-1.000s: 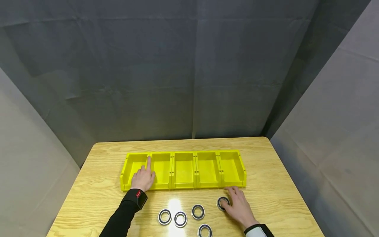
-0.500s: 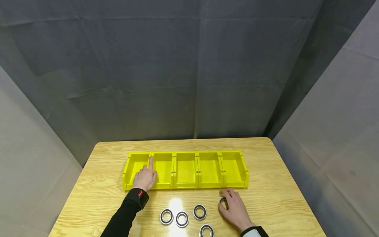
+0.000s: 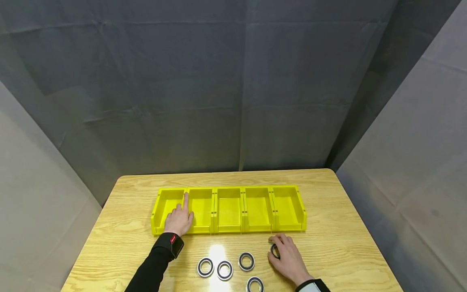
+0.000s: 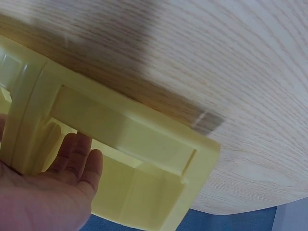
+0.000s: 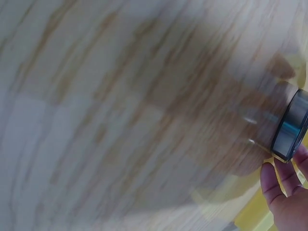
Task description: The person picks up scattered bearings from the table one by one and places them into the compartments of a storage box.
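My left hand [image 3: 178, 220] straddles the divider between the two leftmost yellow storage bins [image 3: 228, 209], index finger stretched along its top. In the left wrist view, the other fingers [image 4: 79, 156] reach down inside the end bin, with the thumb side across the divider [image 4: 28, 118]. In front of the rightmost bin, my right hand [image 3: 289, 258] pinches a ball bearing [image 3: 272, 251] between thumb and fingers. The right wrist view shows that bearing tilted on edge, its shiny metal rim [image 5: 289, 126] at the fingertips; the hand covers part of it in the head view.
Several more bearings lie flat on the wooden table [image 3: 116, 251] between the hands, such as one bearing [image 3: 205, 267] at left and another bearing [image 3: 246, 261] nearest the right hand. Dark grey cloth [image 3: 182, 101] hangs behind, with pale panels at both sides.
My right hand has moved slightly left and its fingers have closed round the bearing, now more covered and tilted. The left hand stays on the divider. The head view has shifted a little.
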